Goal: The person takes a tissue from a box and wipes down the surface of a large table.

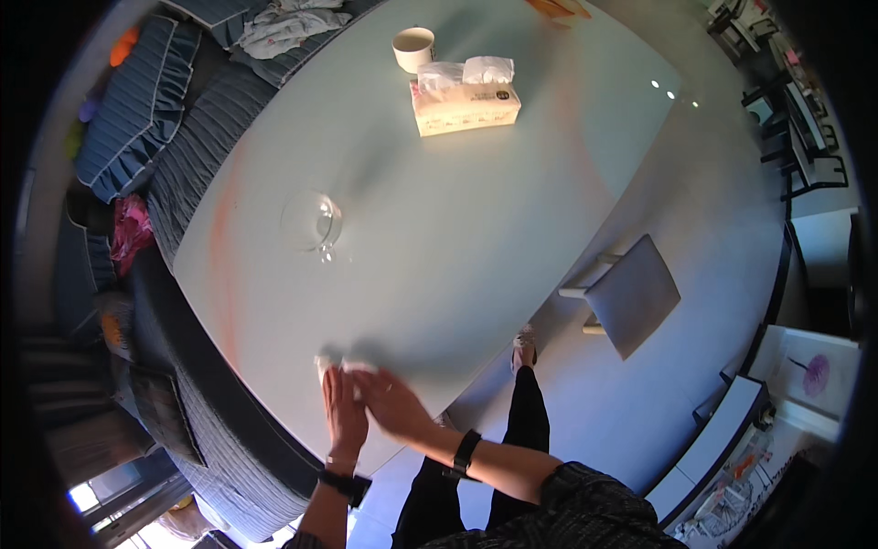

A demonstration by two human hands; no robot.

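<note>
My left hand (344, 415) and my right hand (399, 410) meet low over the near end of a pale glossy table (425, 254). Between and under the fingers is a piece of white tissue (359, 367), its edges showing beyond both sets of fingertips. Most of it is hidden by the hands, and how far it touches the tabletop cannot be told. Farther up the table stands a clear glass bowl or cup (322, 223). At the far side a soft pack of tissues (466, 110) sits beside a white paper cup (413, 51).
A grey-blue quilted sofa (212, 130) with cushions runs along the table's left side. To the right a padded stool or chair (634, 298) stands on the smooth floor. A low white cabinet (717, 439) lines the lower right. Something orange (559, 10) lies at the table's far end.
</note>
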